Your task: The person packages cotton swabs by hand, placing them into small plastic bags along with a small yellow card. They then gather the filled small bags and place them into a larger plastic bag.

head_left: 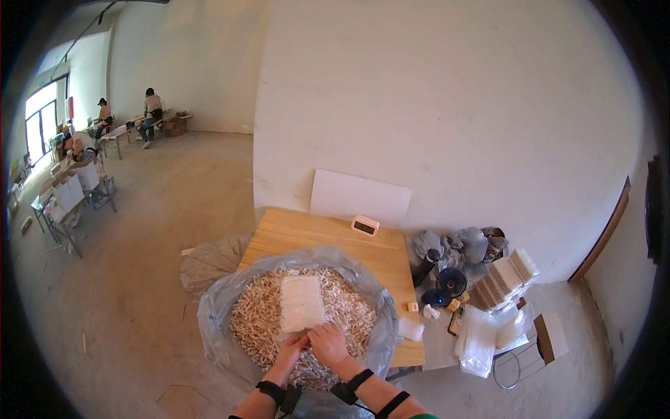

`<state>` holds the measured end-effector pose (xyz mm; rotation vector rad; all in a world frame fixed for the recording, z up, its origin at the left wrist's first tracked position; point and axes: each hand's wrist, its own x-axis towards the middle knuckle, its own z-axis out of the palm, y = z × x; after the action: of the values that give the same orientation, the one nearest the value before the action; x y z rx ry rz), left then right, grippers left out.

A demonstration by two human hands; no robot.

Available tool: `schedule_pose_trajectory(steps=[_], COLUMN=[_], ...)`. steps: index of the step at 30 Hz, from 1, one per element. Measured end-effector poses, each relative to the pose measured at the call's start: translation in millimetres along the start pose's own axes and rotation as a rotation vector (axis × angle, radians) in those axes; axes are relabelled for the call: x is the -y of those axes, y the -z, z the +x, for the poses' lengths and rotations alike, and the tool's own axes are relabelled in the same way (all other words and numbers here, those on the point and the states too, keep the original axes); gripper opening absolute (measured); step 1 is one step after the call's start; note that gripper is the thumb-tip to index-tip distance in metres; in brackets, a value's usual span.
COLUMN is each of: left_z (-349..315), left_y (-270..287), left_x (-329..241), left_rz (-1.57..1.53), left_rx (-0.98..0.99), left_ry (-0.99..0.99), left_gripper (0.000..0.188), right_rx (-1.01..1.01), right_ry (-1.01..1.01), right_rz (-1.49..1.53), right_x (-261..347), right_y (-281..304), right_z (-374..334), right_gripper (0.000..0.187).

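My left hand [292,351] and my right hand [328,343] meet over a large clear plastic bag [215,328] filled with small beige and white pieces [259,314]. A flat white rectangular piece [301,300], like a sheet or soft packet, lies on the heap just beyond my fingers. Both hands are closed, fingertips pinched together at its near edge. Whatever they pinch is too small or too covered to make out. Dark straps circle both wrists and forearms.
The bag rests against a wooden table [279,230] bearing a small pink digital clock [365,225]. A white board [359,197] leans on the wall behind. To the right are a black fan [451,282], a dark bottle [426,267] and clear plastic bags [478,335]. Several people work far left.
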<state>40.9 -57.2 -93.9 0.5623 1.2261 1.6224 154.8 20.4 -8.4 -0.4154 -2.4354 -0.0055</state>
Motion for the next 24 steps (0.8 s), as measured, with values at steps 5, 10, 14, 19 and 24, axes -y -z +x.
schedule_pose_trajectory(steps=[5,10,14,19,24], left_z=[1,-3,-6,-7,-9], left_y=[3,-3,-7,-3,-13], left_x=[7,0,-2,4,-5], left_rz=[-0.004,-0.043,-0.062,-0.129,-0.259], left_rx=[-0.010,0.042,-0.004,-0.024,-0.080], left_ry=[0.012,-0.042,-0.014,-0.016,0.033], left_gripper=[0.024,0.025,0.024,0.023,0.022], right_rx=[0.040,0.078,0.092,0.117,0.082], right_ry=[-0.022,-0.047,-0.044,-0.046,-0.028], right_rz=[-0.051,-0.080,-0.075,-0.085,-0.097], right_x=[4,6,4,6,10], right_y=[-1,-2,-2,-6,-1], right_z=[-3,-6,-8,-11,-9], right_gripper=[0.007,0.007,0.008,0.008,0.008])
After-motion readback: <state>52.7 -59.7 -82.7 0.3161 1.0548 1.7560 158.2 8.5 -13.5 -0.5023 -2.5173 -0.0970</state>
